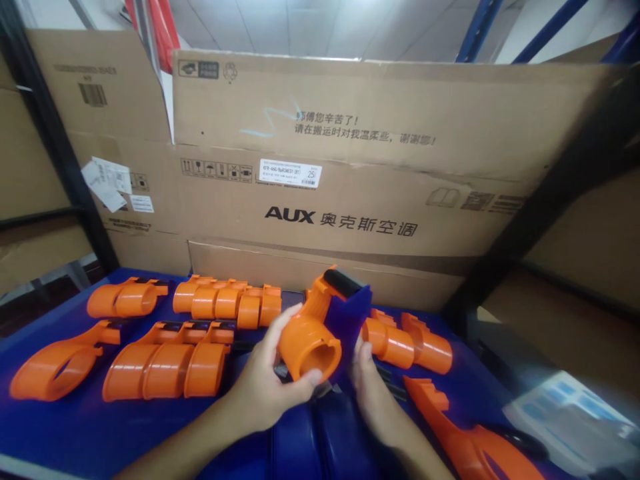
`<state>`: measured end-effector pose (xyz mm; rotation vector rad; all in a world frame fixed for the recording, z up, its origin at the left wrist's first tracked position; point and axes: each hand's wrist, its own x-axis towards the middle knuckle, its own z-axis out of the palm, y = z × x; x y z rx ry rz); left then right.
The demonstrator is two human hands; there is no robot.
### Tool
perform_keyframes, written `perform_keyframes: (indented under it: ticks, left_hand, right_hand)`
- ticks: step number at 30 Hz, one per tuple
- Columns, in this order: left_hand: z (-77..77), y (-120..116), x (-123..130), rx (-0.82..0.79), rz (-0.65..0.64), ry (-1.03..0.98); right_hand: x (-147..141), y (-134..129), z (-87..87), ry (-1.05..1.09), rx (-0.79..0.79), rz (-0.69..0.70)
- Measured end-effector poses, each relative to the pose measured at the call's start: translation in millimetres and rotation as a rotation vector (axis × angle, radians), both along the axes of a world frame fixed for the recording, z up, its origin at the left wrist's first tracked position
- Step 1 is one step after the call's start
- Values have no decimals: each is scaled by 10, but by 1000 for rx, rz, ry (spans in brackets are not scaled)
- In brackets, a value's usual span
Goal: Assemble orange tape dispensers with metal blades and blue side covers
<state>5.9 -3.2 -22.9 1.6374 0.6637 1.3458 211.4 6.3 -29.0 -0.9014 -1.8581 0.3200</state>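
Left grip [273, 383] holds a dispenser [299, 339] (partly hiding cardboard [225, 213]) amid other dispensers [167, 370].

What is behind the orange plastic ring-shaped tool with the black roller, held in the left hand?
Behind the tool stands a brown cardboard panel printed AUX. Whatever lies directly behind its orange ring is covered and cannot be seen.

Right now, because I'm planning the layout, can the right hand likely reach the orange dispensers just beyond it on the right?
Probably yes: the right hand is close by, and nothing visible stands between it and the orange dispensers, though it is near the blue plate of the held dispenser.
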Motion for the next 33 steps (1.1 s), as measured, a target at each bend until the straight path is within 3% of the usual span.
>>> perform_keyframes:
  ticks: [3, 5, 7, 10, 12, 16, 20, 26, 29, 33]
  left_hand:
    - [89, 43, -213, -12, 111, -60]
    - [180, 88, -506, -11, 207, -15]
    - [314, 139, -907, 22, 411, 78]
    - [551, 236, -1581, 114, 846, 397]
    - [659, 330, -1973, 130, 1051, 711]
    - [632, 567, -2416, 69, 1193, 1109]
    - [427, 752, -2456, 75, 1169, 1305]
    - [159, 900, -2370, 78, 1076, 1386]
    - [133, 955, -2431, 82, 955, 1421]
    - [241, 1027, -2575, 148, 734, 1460]
  right_hand:
    - [23, 52, -18, 147, -170, 16]
    - [34, 86, -10, 217, -189, 0]
    - [39, 106, 17, 266, -177, -4]
    - [48, 109, 60, 285, -181, 4]
    - [60, 108, 65, 272, -185, 3]
    - [88, 132, 24, 209, -208, -2]
    - [106, 165, -4, 184, -191, 28]
    - [133, 182, -16, 156, -190, 55]
    - [132, 176, -14, 149, -174, 45]
    - [114, 158, 11, 145, -152, 33]
